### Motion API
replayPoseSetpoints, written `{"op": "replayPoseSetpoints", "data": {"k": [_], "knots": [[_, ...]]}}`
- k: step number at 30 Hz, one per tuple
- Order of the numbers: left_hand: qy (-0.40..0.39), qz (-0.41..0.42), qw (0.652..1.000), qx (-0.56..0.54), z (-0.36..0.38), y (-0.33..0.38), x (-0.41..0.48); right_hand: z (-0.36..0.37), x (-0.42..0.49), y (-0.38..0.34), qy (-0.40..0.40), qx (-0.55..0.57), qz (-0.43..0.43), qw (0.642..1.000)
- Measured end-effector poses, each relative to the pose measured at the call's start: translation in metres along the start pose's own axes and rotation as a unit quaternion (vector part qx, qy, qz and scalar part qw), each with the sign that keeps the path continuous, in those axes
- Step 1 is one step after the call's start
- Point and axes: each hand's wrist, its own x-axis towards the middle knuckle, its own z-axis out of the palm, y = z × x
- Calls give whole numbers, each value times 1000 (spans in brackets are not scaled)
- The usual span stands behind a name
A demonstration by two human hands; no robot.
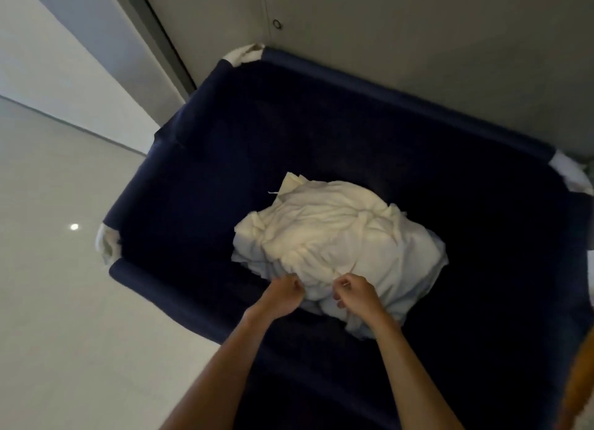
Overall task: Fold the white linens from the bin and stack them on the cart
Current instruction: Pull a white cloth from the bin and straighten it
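A crumpled heap of white linens (340,237) lies at the bottom of a deep navy fabric bin (199,159). Both my arms reach down into the bin from the near side. My left hand (284,293) has its fingers curled and pinches the near edge of the heap. My right hand (355,296) sits a short way to the right and pinches the same near edge of cloth. No cart is in view.
The bin stands against a grey wall panel (418,44) at the back. White padded corners (244,54) mark its frame. A pale glossy floor (64,301) spreads to the left. An orange-brown object (581,381) shows at the right edge.
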Motion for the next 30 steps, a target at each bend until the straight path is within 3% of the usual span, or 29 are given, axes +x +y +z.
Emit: {"op": "replayPoseSetpoints", "data": {"k": [9, 17, 21, 25, 30], "knots": [[-67, -23, 997, 36, -42, -20, 149, 29, 129, -33, 10, 3, 75, 997], [-92, -39, 985, 140, -64, -76, 272, 70, 275, -46, 2, -179, 12, 984], [-97, -21, 982, 161, -60, -101, 289, 93, 322, -38, -12, -341, -10, 940], [-113, -38, 982, 145, -60, -126, 281, 110, 323, -35, 50, -457, 14, 888], [-137, -45, 978, 149, -68, -120, 250, 89, 277, -29, -1, -454, 70, 888]]}}
